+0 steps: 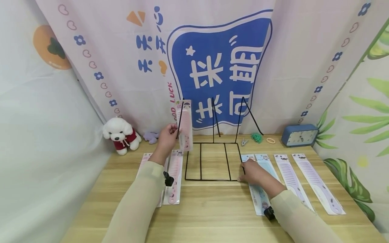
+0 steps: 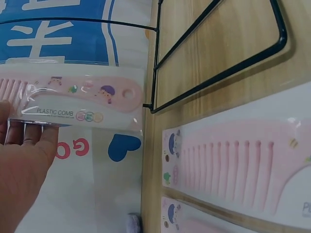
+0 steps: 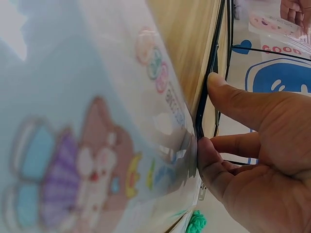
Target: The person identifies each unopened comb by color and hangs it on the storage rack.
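A black wire rack (image 1: 212, 180) stands on the table, with its base frame toward me and uprights at the back. My left hand (image 1: 166, 140) holds a packaged pink plastic comb (image 1: 186, 126) upright at the rack's left side, fingers on the pack's edge. One thin upright crosses in front of that pack in the head view. In the left wrist view, "PLASTIC COMB" shows on its card. My right hand (image 1: 253, 173) grips the front right corner of the base, thumb and fingers on the wire (image 3: 206, 87). It partly hides two packaged blue combs (image 1: 256, 204) beneath it.
Two more packaged pink combs (image 1: 174, 177) lie left of the rack. Two packaged purple combs (image 1: 317, 184) lie at the right. Along the back are a white toy dog (image 1: 118, 133), a purple plush (image 1: 151, 137), a clip (image 1: 244, 142), green scrunchie (image 1: 256, 137), hair tie (image 1: 270, 140) and blue clock (image 1: 300, 135).
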### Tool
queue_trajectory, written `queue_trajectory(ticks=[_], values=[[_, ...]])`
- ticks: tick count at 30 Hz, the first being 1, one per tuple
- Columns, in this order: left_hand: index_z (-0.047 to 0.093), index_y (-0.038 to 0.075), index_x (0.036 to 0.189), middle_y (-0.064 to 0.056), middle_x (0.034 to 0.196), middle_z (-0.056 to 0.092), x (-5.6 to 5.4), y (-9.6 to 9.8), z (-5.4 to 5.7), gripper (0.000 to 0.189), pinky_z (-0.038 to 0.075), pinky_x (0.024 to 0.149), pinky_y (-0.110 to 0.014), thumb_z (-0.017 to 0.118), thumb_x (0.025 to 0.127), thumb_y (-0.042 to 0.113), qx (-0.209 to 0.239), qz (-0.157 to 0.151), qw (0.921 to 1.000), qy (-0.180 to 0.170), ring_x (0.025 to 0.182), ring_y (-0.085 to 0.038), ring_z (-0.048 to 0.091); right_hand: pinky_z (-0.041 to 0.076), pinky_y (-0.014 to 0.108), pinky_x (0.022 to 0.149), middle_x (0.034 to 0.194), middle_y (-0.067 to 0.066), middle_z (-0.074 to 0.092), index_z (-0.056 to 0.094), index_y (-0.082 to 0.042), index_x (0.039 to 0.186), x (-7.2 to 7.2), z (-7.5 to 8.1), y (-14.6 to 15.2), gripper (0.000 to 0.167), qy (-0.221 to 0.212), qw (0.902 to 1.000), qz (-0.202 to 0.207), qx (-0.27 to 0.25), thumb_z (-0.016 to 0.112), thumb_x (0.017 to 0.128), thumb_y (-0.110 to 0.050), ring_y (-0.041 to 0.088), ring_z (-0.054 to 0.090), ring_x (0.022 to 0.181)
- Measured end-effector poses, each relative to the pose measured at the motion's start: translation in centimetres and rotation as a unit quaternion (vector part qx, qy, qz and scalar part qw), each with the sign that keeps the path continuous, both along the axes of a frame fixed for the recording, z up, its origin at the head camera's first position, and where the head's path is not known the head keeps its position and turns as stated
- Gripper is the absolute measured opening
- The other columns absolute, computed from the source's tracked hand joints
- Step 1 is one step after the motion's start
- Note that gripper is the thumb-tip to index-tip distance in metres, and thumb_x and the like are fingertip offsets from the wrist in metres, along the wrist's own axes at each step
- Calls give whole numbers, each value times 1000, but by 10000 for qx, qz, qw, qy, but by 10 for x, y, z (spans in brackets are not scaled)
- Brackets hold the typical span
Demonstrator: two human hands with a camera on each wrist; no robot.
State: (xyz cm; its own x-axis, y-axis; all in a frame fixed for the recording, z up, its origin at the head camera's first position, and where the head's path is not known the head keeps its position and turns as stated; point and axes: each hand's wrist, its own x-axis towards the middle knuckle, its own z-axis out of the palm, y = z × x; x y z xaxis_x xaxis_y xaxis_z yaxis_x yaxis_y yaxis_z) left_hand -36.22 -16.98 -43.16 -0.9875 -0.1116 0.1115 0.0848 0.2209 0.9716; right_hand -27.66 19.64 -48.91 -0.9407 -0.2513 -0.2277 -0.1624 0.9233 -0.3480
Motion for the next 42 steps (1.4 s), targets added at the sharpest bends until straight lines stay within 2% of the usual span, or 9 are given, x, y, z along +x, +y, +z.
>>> queue_trajectory(ticks=[7,13,19,22,26,30,34,38,42], values=[[65,1,121,-11,114,69,0,-5,-2,13,53,84,-26,63,111,10,-89,36,9998,-152,101,-18,60,51,61,116,144,37,58,60,13,145,1,0,-2,69,-17,10000,14,65,86,96,-29,49,60,136],[65,1,126,-16,125,70,-5,-4,-3,20,54,89,-26,64,112,14,-85,0,9998,-151,108,-21,62,51,61,116,145,38,58,60,13,146,0,-1,-1,70,20,9999,44,114,87,96,-29,48,60,135],[65,-2,126,-19,125,70,-9,-3,-4,21,52,89,-27,64,111,12,-175,47,9998,-69,110,-24,62,51,61,116,144,36,59,60,12,146,0,-1,-1,71,5,10000,13,92,88,95,-29,47,61,134],[66,-2,126,-20,127,70,-9,-4,-5,20,54,94,-30,63,111,10,-207,114,9997,-20,114,-25,63,52,61,115,144,36,60,60,12,146,0,0,-1,71,30,9999,53,97,88,95,-29,47,61,134],[65,-4,132,-23,134,68,-6,-9,-8,24,55,109,-39,60,111,8,-181,31,9998,9,126,-31,63,52,62,115,144,38,59,60,13,146,0,-1,-2,71,48,9999,77,91,87,95,-29,48,61,134],[62,-5,142,-25,144,64,6,-25,-14,34,51,120,-47,61,112,11,-381,-162,9991,-127,139,-37,60,51,62,116,145,39,57,59,14,147,1,-3,-2,72,-9,10000,76,32,87,96,-29,51,59,136],[63,-4,142,-25,144,66,21,-50,-25,36,51,120,-50,63,112,17,-1106,-269,9932,-244,138,-39,61,50,62,116,145,40,57,59,14,146,1,-4,-2,71,-30,10000,69,24,87,96,-29,51,59,137],[65,-5,138,-27,137,69,40,-82,-32,36,54,114,-54,65,110,17,-2057,-300,9778,-277,131,-42,64,50,63,116,146,40,56,59,14,147,1,-1,-2,72,-19,10000,41,9,86,96,-28,51,58,137],[62,-9,137,-31,134,68,67,-110,-35,43,54,111,-58,70,106,19,-2699,-164,9601,-709,126,-46,64,49,63,118,148,41,54,57,14,148,3,2,-2,73,-32,10000,53,-3,86,96,-28,52,57,139]])
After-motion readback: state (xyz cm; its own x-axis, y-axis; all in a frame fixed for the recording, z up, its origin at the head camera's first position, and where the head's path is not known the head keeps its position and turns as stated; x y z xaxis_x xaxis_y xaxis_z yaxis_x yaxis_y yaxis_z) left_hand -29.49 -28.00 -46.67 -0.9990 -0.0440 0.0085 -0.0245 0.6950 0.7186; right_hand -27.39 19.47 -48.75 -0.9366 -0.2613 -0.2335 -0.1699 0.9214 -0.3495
